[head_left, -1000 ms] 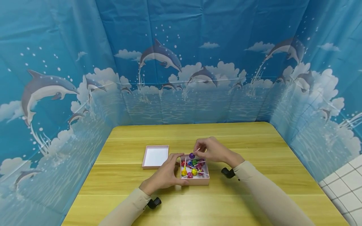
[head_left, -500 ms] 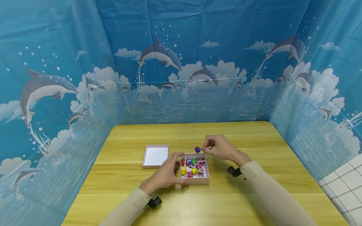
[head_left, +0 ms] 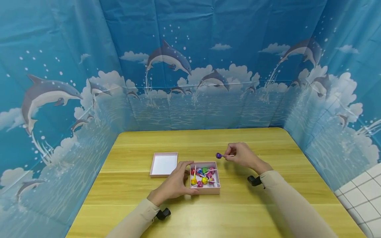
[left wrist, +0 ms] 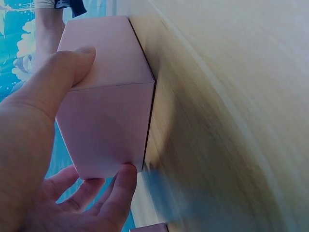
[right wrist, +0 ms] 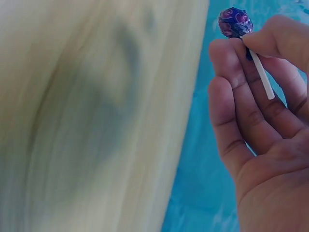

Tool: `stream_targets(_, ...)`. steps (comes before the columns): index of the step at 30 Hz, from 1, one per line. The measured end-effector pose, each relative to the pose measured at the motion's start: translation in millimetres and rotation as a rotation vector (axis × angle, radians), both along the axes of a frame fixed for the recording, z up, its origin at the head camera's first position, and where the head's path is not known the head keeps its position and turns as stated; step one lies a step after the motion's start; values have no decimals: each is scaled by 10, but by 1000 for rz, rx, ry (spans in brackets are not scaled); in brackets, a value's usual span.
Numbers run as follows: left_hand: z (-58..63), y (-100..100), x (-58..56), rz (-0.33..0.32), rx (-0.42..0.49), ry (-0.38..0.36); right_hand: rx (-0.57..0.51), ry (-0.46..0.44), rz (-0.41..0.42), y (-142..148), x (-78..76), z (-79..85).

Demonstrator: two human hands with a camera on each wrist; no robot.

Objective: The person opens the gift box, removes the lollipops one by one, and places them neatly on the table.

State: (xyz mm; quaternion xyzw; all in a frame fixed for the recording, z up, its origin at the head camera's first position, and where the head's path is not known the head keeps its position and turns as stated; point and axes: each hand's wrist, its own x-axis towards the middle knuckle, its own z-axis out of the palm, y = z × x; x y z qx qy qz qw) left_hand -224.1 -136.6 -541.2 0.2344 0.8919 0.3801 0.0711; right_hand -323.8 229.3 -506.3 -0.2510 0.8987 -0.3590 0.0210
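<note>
A pink box (head_left: pixel 208 191) with a white inside stands on the table, holding several wrapped lollipops, among them a yellow one (head_left: pixel 204 180) and a green one (head_left: pixel 204 170). My left hand (head_left: pixel 175 185) grips the box from its left side. In the left wrist view the thumb lies on one wall and the fingertips (left wrist: pixel 126 174) on the opposite side. Right of the box and above the table, my right hand (head_left: pixel 242 155) pinches a purple-wrapped lollipop (right wrist: pixel 235 22) by its white stick, just under the candy head, between thumb and forefinger.
The pink box lid (head_left: pixel 164 164) lies inside up on the table, left of the box. The wooden table (head_left: pixel 134 198) runs back to a blue curtain (head_left: pixel 190 109) printed with dolphins, which also hangs at both sides. White tiles (head_left: pixel 363 191) show at the lower right.
My right hand has drawn the purple lollipop up from the box's far edge and out to the right, its stick turning roughly level. The left hand has stayed on the box.
</note>
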Motion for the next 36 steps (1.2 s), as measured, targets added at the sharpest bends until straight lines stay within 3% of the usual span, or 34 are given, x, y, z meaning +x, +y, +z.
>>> stream_targets(17,52,-4,-4,6,0,-17,96,-94,-12,123,-157,-251)
stream_targets(36,26,-8,16,2,-10,-20,156,-50,-41,136,-119,-354)
